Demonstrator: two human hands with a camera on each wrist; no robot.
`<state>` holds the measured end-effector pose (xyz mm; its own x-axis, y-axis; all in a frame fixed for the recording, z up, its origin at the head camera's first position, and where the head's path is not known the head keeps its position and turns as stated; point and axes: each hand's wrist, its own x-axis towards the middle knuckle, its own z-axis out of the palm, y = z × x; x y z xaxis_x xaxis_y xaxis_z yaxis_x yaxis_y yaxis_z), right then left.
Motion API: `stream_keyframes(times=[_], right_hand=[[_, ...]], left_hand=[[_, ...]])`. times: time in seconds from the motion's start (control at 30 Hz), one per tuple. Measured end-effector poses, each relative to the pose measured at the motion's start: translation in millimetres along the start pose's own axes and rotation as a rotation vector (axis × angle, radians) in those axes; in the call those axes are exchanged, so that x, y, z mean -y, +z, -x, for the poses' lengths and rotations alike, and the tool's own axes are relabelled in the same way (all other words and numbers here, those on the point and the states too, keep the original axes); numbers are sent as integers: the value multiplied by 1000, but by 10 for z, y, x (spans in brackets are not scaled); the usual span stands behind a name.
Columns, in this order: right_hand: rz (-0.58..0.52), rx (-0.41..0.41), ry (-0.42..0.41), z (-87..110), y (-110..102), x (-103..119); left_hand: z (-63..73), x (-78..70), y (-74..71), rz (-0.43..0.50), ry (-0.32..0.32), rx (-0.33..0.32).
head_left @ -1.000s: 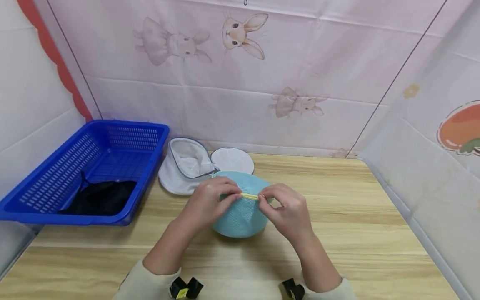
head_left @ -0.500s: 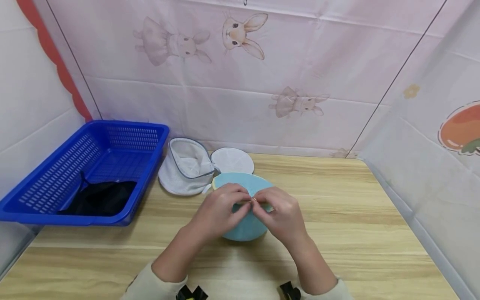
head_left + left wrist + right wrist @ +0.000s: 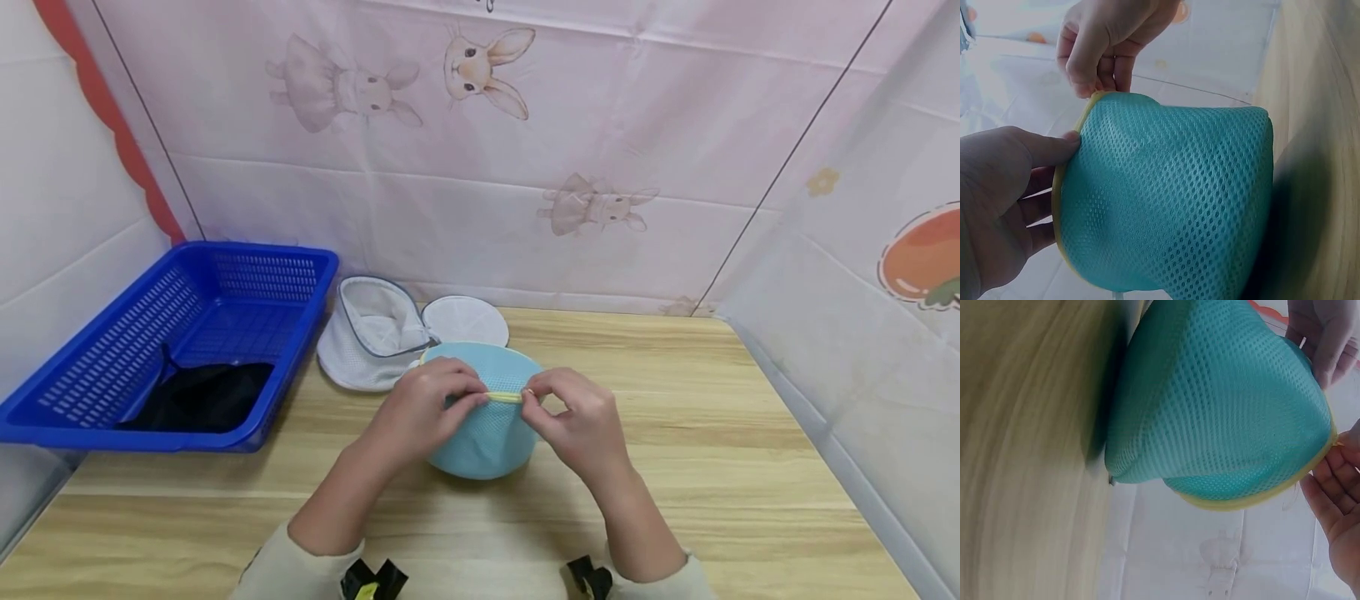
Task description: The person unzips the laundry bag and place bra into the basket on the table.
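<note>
A turquoise mesh laundry bag with a yellow zipper edge stands at the table's middle, between the two hands. My left hand pinches that yellow edge between thumb and fingers. A short way along the same edge, my right hand pinches at the zipper with thumb and fingertips; a small pull shows there. Between both hands a short stretch of yellow edging is drawn straight. Seen from the right wrist, part of the bag's mouth gapes. The fingertips cover the points of contact.
A blue plastic basket at the left holds a black cloth item. Behind the bag lie a white mesh bag and its round white lid. A printed curtain borders the wooden table.
Half a second ago my hands were close together on the bag's edge. They have since moved apart, the bag shifting slightly left, much as they stood one second ago.
</note>
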<state>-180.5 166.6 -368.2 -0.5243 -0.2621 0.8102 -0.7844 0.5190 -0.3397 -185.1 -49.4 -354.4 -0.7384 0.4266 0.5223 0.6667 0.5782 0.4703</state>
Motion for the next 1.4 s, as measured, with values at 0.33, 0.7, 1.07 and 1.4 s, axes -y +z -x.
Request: stream_keyframes(times=[0.33, 0.7, 1.07, 1.4], right_hand=[[-35, -20, 1, -19, -33, 22], [-66, 11, -30, 12, 86, 36], [-110, 90, 8, 26, 138, 64], [-43, 42, 12, 26, 84, 23]], left_hand=[[-19, 51, -36, 24, -9, -15], [23, -9, 52, -10, 59, -12], [14, -56, 80, -82, 63, -13], [3, 8, -18, -125, 10, -5]])
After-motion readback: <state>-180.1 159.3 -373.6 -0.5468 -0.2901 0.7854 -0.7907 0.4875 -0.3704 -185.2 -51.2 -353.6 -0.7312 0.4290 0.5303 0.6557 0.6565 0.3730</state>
